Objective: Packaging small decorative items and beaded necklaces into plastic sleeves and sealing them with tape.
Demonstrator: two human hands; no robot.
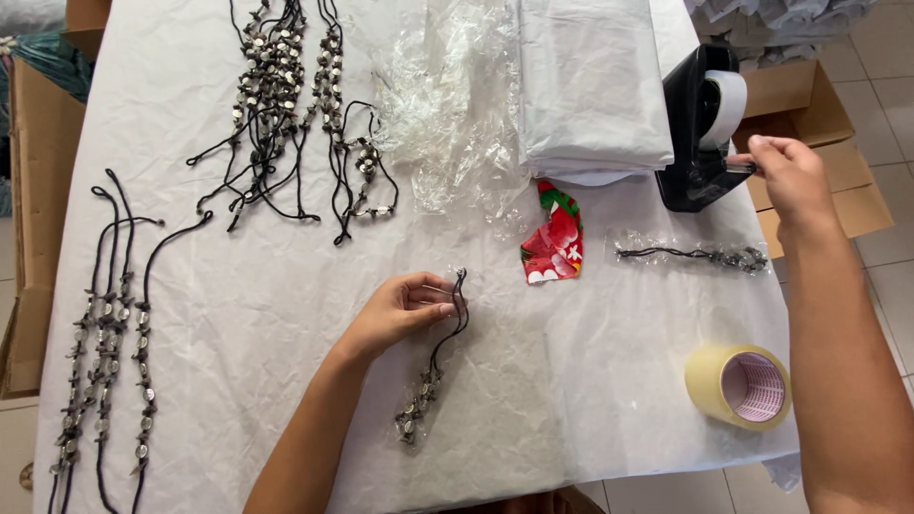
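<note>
Single view, head-worn camera. Looks steeply down and forward over the worktop [238,324], near edge at bottom of frame, far edge cut off at top. Close range: both forearms enter from the bottom. Floor tiles and cardboard boxes [38,171] show past left and right edges.

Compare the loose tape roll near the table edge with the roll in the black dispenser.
The loose tape roll is yellowish-tan, while the roll in the dispenser looks white. The loose tape roll lies free on the white table cover, untouched; the roll in the dispenser sits mounted upright in the black dispenser, with the right hand at the dispenser's front end. The left hand pinches a bagged beaded cord. Both are rolls of tape.
</note>
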